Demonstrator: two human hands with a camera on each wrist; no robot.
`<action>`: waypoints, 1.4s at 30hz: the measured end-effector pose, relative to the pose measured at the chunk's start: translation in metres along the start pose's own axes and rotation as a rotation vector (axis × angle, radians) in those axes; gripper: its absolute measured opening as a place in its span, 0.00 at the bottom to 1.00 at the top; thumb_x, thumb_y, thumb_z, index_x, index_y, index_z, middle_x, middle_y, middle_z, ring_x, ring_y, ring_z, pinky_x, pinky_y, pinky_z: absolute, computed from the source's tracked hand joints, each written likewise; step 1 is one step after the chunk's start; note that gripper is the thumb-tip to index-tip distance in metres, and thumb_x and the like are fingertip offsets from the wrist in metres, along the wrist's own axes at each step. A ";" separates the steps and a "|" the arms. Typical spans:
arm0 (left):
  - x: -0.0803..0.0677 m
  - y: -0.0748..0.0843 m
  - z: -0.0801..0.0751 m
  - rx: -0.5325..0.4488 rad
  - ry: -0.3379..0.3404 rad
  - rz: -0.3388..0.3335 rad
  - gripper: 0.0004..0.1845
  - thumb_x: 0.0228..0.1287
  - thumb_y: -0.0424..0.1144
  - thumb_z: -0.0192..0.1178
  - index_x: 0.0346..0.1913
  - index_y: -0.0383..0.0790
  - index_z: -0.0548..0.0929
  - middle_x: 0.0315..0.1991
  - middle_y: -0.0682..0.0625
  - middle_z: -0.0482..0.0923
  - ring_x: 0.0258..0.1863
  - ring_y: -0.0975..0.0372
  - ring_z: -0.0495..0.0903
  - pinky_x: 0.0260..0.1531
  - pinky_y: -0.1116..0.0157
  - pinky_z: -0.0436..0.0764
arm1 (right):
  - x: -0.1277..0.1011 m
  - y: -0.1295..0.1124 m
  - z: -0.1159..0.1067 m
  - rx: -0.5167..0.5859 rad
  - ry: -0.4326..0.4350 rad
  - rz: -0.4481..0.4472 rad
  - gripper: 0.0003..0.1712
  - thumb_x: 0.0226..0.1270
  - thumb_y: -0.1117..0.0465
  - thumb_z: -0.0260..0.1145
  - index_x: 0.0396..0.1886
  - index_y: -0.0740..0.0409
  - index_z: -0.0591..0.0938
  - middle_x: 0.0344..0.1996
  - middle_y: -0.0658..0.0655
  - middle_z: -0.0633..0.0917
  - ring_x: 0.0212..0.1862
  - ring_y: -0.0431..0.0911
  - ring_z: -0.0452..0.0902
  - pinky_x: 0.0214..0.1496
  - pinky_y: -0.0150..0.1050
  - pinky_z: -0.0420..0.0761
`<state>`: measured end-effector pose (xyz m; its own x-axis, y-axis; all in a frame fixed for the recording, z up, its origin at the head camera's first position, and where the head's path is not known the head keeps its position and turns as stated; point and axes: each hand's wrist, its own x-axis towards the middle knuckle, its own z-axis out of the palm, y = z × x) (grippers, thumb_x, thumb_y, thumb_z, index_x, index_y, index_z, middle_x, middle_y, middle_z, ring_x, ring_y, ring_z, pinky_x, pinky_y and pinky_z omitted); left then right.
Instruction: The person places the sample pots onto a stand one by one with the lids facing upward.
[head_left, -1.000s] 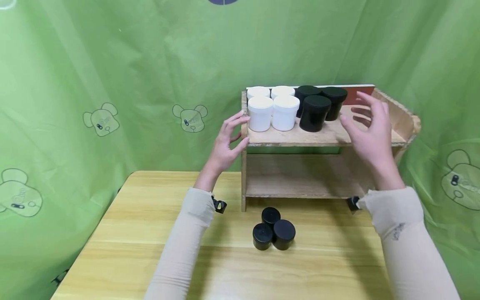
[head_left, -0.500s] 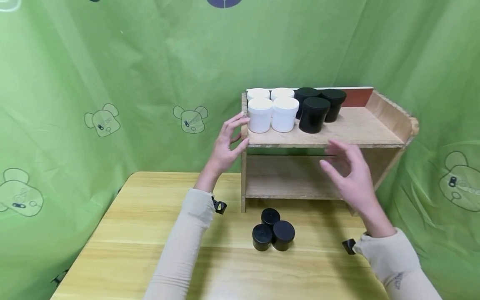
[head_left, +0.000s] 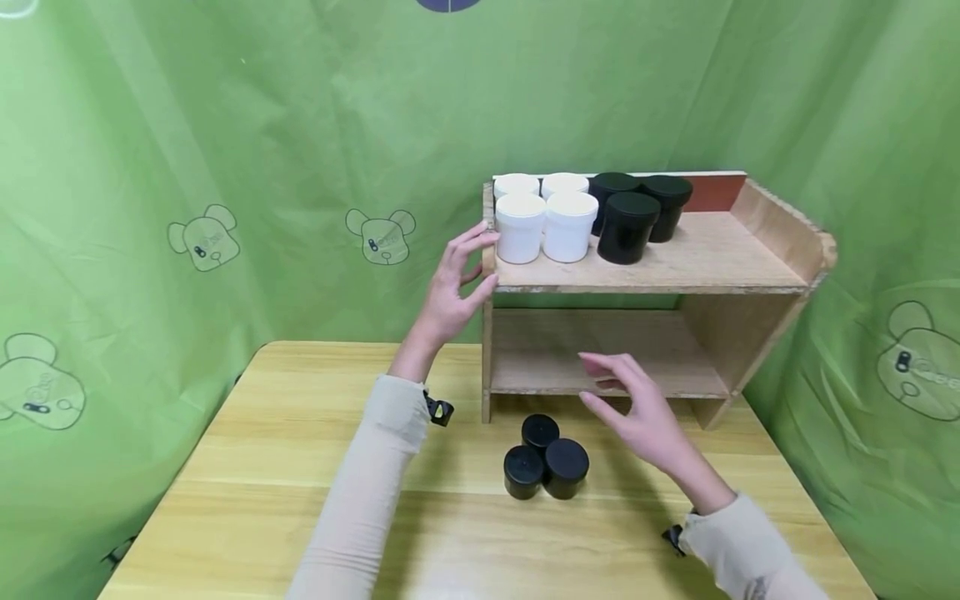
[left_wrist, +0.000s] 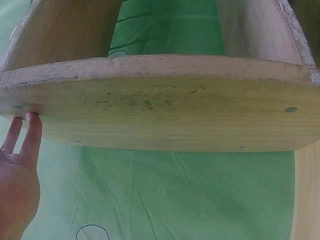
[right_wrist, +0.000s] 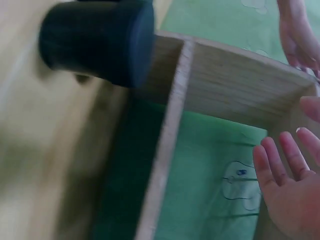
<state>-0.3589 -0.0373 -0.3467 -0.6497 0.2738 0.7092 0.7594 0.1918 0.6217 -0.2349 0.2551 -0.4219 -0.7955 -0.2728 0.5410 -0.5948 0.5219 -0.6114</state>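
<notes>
On the table, three black jars [head_left: 545, 467] upright, right hand [head_left: 643, 412] spread beside them, left hand [head_left: 452, 286] flat against shelf [head_left: 720, 258].

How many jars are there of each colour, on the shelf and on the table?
White jars on the shelf: 4
Black jars on the shelf: 3
Black jars on the table: 3
Total: 10
</notes>
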 end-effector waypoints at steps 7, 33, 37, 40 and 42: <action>-0.001 -0.002 -0.001 0.004 -0.001 0.003 0.30 0.72 0.37 0.61 0.74 0.49 0.69 0.81 0.53 0.56 0.78 0.53 0.62 0.71 0.49 0.77 | -0.025 0.017 0.020 -0.002 -0.136 0.041 0.31 0.69 0.65 0.71 0.70 0.59 0.76 0.55 0.55 0.83 0.57 0.51 0.80 0.65 0.30 0.82; 0.000 -0.002 0.000 0.003 -0.003 -0.003 0.30 0.71 0.37 0.61 0.74 0.50 0.69 0.81 0.54 0.56 0.78 0.53 0.62 0.71 0.51 0.78 | -0.066 0.043 0.048 -0.016 -0.467 0.255 0.41 0.64 0.48 0.76 0.75 0.47 0.72 0.66 0.59 0.78 0.64 0.59 0.76 0.64 0.64 0.80; 0.000 -0.001 0.000 -0.012 -0.003 0.000 0.30 0.70 0.36 0.62 0.74 0.49 0.69 0.81 0.52 0.56 0.78 0.52 0.62 0.71 0.48 0.78 | -0.065 0.043 0.046 -0.010 -0.476 0.249 0.40 0.66 0.46 0.74 0.75 0.48 0.71 0.69 0.61 0.77 0.66 0.61 0.76 0.66 0.63 0.79; 0.000 -0.001 0.000 -0.025 -0.002 -0.003 0.31 0.70 0.35 0.62 0.74 0.49 0.69 0.81 0.52 0.56 0.78 0.52 0.61 0.71 0.46 0.77 | -0.064 0.043 0.044 -0.001 -0.478 0.247 0.40 0.67 0.46 0.73 0.76 0.48 0.71 0.70 0.61 0.76 0.67 0.62 0.75 0.66 0.62 0.80; 0.001 -0.002 0.000 -0.020 0.000 -0.005 0.31 0.70 0.35 0.62 0.74 0.49 0.69 0.81 0.52 0.56 0.78 0.52 0.61 0.71 0.47 0.78 | -0.063 0.044 0.043 0.006 -0.470 0.244 0.40 0.66 0.46 0.74 0.75 0.48 0.72 0.70 0.61 0.77 0.67 0.62 0.76 0.67 0.62 0.81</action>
<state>-0.3606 -0.0374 -0.3472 -0.6537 0.2732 0.7057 0.7551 0.1739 0.6321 -0.2159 0.2607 -0.5073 -0.8761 -0.4776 0.0667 -0.3858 0.6110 -0.6912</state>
